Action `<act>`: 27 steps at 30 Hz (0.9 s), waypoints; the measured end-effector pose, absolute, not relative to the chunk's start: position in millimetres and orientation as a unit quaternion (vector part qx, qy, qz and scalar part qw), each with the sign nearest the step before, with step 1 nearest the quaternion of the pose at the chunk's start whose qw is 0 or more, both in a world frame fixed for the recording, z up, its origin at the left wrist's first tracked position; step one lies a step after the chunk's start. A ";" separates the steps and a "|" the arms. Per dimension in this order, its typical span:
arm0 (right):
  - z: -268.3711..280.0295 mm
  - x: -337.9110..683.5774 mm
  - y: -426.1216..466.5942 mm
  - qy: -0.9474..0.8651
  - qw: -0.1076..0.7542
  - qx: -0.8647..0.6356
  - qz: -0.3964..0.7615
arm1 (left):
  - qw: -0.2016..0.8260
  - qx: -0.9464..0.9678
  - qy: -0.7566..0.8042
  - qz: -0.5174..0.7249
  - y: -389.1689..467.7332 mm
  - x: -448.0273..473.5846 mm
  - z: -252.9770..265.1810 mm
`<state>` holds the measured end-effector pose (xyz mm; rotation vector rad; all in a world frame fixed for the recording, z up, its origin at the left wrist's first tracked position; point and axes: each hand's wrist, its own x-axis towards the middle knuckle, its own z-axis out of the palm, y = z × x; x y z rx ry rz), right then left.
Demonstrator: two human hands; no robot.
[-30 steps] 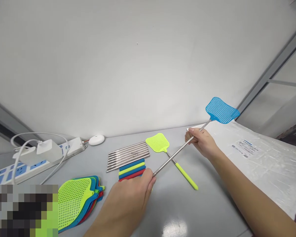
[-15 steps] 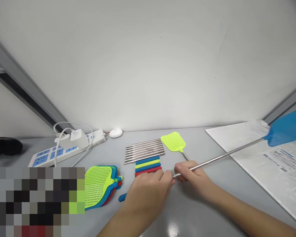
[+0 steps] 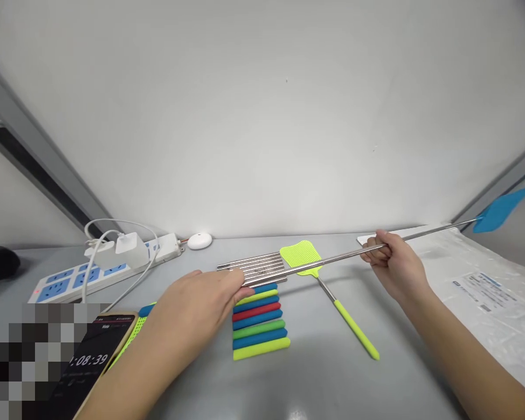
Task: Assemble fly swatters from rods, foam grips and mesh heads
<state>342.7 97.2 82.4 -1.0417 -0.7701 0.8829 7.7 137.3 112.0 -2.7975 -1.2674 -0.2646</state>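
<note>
A fly swatter's long metal rod [image 3: 328, 261] spans between my two hands, its blue swatter head [image 3: 501, 211] out at the far right. My left hand [image 3: 210, 300] is closed on the rod's left end, above several coloured handle sleeves [image 3: 258, 318] lying in a row. Farther along the rod, my right hand [image 3: 394, 262] grips it with curled fingers. Beneath the rod lies a yellow-green fly swatter [image 3: 354, 328] with its handle fitted. Several bare metal rods [image 3: 262, 263] rest side by side behind the sleeves, partly covered by my left hand.
A white power strip [image 3: 65, 284] with plugged-in adapters and cables stands at the left, near a small white case [image 3: 200, 241]. A phone [image 3: 90, 356] shows a timer and partly covers stacked swatter heads [image 3: 129, 343]. Plastic-wrapped white material [image 3: 503, 326] lies at the right.
My hands have moved apart and upward, the left one leftward and the right one rightward. More rod shows between them. The handle sleeves and the yellow-green swatter's handle are now uncovered.
</note>
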 end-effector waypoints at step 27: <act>62.5 308.5 91.3 -0.253 0.648 -0.503 0.512 | -0.662 -0.324 -0.337 -0.586 99.1 53.9 73.4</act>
